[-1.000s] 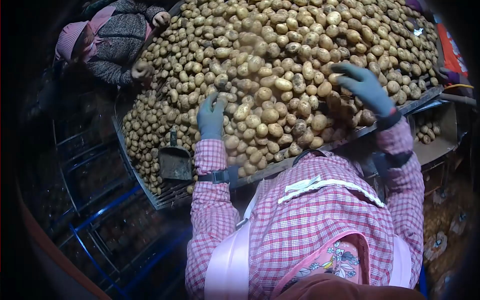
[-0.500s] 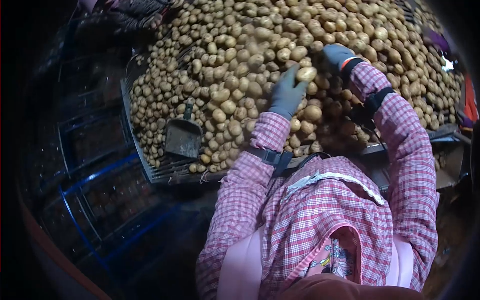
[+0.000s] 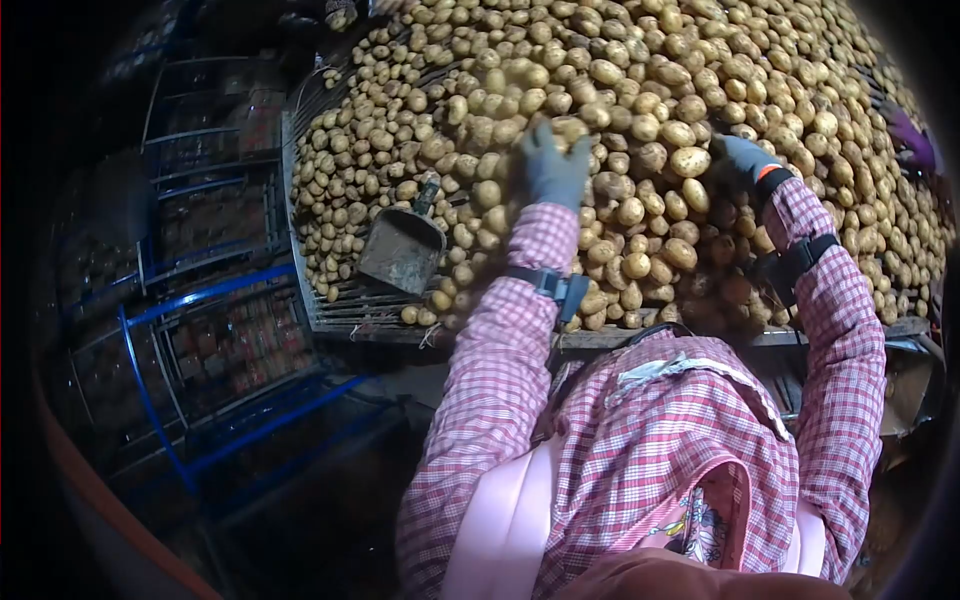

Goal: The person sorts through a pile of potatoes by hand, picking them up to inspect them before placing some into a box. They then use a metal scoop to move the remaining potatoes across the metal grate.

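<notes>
Over the middle of a large heap of potatoes (image 3: 630,265) is my left hand (image 3: 553,172), in a grey-blue glove. Its thumb and fingers are closed around the sides of a potato (image 3: 569,128), slightly blurred. My right hand (image 3: 746,162), gloved alike, reaches into the heap on the right, beside a shadowed hollow. The fingers there are partly hidden and smeared, so what they hold does not show. Left of my left hand, a metal scoop (image 3: 403,250) with a short green handle lies on the potatoes.
A slatted table (image 3: 350,328) with a raised metal side carries the heap. Blue metal frames (image 3: 215,295) stand at left, with filled red-patterned bags (image 3: 265,345) among them. Another person's purple sleeve (image 3: 912,142) shows at the right edge, and someone's glove (image 3: 340,14) at top left.
My left hand has moved left and slightly up across the heap. My right hand has shifted right and lower in view. The camera view has also turned a little.
</notes>
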